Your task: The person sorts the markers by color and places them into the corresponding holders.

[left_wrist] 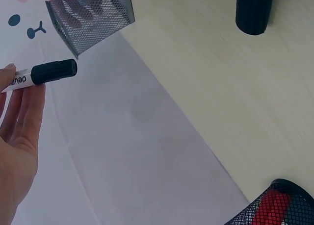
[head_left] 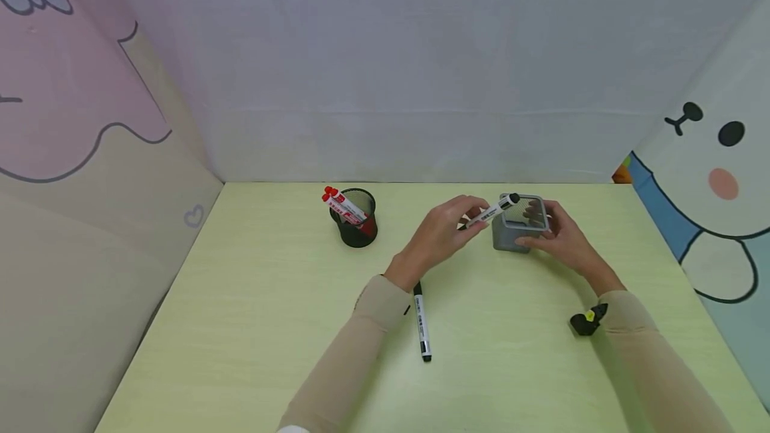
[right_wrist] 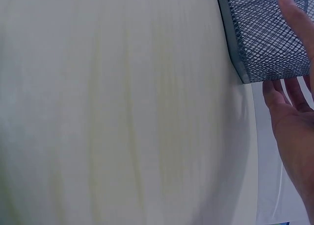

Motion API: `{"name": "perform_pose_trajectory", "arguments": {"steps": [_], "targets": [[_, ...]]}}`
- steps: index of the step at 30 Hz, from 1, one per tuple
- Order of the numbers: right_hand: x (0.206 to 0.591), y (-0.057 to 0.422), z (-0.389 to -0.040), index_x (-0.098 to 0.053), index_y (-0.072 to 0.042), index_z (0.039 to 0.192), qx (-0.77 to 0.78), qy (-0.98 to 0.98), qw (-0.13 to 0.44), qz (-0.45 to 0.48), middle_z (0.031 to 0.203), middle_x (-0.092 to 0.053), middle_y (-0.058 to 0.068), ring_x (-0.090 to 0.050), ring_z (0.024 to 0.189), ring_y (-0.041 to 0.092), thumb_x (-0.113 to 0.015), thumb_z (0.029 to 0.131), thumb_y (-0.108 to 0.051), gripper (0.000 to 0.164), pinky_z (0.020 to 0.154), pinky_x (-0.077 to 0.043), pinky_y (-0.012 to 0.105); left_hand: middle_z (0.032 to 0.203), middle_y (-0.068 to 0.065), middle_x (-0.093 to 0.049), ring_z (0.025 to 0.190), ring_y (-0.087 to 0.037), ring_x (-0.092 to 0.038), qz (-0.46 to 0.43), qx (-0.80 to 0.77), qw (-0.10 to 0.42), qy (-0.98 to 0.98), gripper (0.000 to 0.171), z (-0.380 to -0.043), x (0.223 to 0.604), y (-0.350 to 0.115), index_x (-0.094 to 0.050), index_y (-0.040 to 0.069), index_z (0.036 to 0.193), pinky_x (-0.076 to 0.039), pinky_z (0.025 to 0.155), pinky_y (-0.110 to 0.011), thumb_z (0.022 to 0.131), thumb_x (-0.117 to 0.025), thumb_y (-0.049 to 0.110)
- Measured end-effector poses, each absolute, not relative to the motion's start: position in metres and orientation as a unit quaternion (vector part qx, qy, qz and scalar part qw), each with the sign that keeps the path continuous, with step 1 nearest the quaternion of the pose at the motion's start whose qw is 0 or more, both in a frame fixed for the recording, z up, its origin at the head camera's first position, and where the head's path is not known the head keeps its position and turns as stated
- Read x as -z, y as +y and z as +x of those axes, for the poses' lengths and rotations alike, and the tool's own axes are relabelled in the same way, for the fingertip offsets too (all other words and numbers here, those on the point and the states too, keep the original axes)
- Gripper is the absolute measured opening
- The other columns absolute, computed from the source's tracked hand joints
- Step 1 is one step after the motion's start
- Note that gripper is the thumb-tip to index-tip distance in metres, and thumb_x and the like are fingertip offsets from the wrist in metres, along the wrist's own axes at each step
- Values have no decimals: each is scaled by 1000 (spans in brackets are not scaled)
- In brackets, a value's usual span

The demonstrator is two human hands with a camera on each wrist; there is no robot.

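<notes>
Two hands share the work, with 12 o'clock taken as straight away from the person in the head view. The left hand [head_left: 438, 229] pinches a pen [head_left: 490, 211] between thumb and fingers, close to its dark lower end, so most of the barrel sticks out beyond the grip. That barrel runs from 8 o'clock up to 2 o'clock, with the cap [head_left: 513, 198] leading. The right hand [head_left: 562, 239] grasps the grey cup [head_left: 510, 239] from its 4 o'clock side, thumb on the near wall and fingers round behind; the cup lies at 10 o'clock from that palm and at 3 o'clock from the left hand.

The angle between pen and cup looks like what counts most. The cup's square mouth faces up, while the pen slants across it instead of lining up with its depth. From the head the cap overlaps the rim and mouth, yet the left wrist view shows a gap between cap and mesh, so they appear near but apart. Whether the cup's base touches the table [head_left: 271, 326] I cannot tell.

A loose pen [head_left: 422, 326] lies there at about 7 o'clock from the left hand, its long axis almost 12 to 6, and that hand is the nearer one. At 9 o'clock from it stands the black cup [head_left: 359, 238], whose red pens [head_left: 345, 206] lean toward 10 o'clock.
</notes>
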State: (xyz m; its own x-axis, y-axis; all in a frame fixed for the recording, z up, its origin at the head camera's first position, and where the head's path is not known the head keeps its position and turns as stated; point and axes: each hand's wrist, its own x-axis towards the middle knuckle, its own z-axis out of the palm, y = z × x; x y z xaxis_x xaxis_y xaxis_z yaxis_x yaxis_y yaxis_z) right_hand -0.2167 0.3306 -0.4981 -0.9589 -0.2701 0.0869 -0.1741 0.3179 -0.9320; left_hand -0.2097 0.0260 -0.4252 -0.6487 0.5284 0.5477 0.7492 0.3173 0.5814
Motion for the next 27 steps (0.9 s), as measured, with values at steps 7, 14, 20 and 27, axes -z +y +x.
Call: {"name": "perform_pose_trajectory", "arguments": {"steps": [7, 14, 20, 27], "targets": [[497, 331, -217, -31, 0, 150, 572, 806, 40, -148, 144, -42, 24, -51, 127, 11, -76, 91, 3, 75, 92, -49, 11, 107, -8, -69, 95, -16, -68, -402, 427, 124, -801, 28, -214, 419, 41, -67, 2, 123, -52, 85, -13, 96, -73, 6], [497, 332, -215, -33, -6, 150, 576, 803, 39, -150, 146, -41, 22, -50, 129, 11, -74, 92, 3, 71, 93, -49, 12, 112, -10, -69, 98, -17, -68, -408, 427, 124, -798, 29, -218, 414, 54, -66, 0, 124, -51, 86, -13, 96, -72, 5], [498, 334, -215, -34, -7, 149, 571, 806, 38, -152, 144, -41, 21, -50, 126, 11, -75, 92, 3, 71, 92, -47, 11, 113, -11, -69, 99, -18, -68, -413, 432, 127, -791, 28, -219, 411, 65, -65, -1, 123, -51, 88, -14, 96, -72, 3], [499, 333, -215, -39, -18, 146, 569, 807, 31, -156, 143, -41, 19, -50, 122, 13, -76, 91, 3, 69, 90, -47, 12, 111, -11, -68, 98, -18, -67, -415, 446, 128, -782, 28, -218, 409, 74, -65, 0, 122, -55, 87, -20, 95, -72, 2]]}}
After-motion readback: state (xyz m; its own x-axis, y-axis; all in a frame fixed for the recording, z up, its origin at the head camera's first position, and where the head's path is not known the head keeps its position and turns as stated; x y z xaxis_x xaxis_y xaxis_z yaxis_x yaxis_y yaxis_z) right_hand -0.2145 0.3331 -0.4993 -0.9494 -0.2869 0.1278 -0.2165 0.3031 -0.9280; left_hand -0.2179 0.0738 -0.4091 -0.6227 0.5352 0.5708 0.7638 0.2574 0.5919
